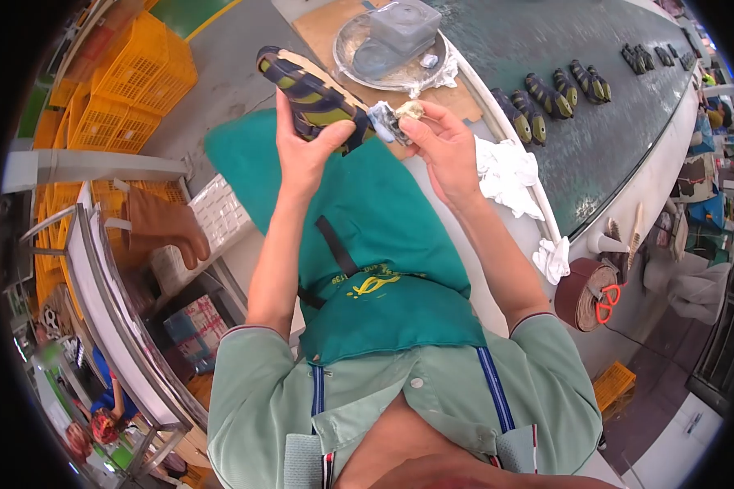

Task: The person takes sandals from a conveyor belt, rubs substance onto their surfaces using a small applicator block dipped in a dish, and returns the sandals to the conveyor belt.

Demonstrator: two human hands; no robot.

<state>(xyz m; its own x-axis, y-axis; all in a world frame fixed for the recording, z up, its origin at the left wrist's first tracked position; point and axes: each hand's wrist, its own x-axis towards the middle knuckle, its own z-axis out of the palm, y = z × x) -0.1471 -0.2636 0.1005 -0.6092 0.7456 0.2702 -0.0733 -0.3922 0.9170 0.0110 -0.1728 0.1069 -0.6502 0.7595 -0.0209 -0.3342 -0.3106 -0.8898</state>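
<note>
Bare grey floor [224,69] opens beyond the navy-and-olive striped shoe [314,94]; a pale rail [475,81] edges the dark-green glossy surface [607,143]. A round metal tray [359,75] and crumpled white cloth [507,173] crowd the right hand [442,147], its fingers pinching a stained whitish wad [386,121] by the shoe. The left hand [308,153] clamps the shoe, tilted, pale side partly showing.

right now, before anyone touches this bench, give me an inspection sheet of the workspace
surface: dark worktop carrying more shoes with green stripes
job's things: striped shoe; crumpled wad beside its near end, contact unclear
clutter: round tray holding a clear plastic container; white cloth; brown roll with orange-handled scissors
hands: left hand grips the striped shoe; right hand pinches the wad
cables: nothing seen
surroundings: stacked yellow crates off to the left
</note>
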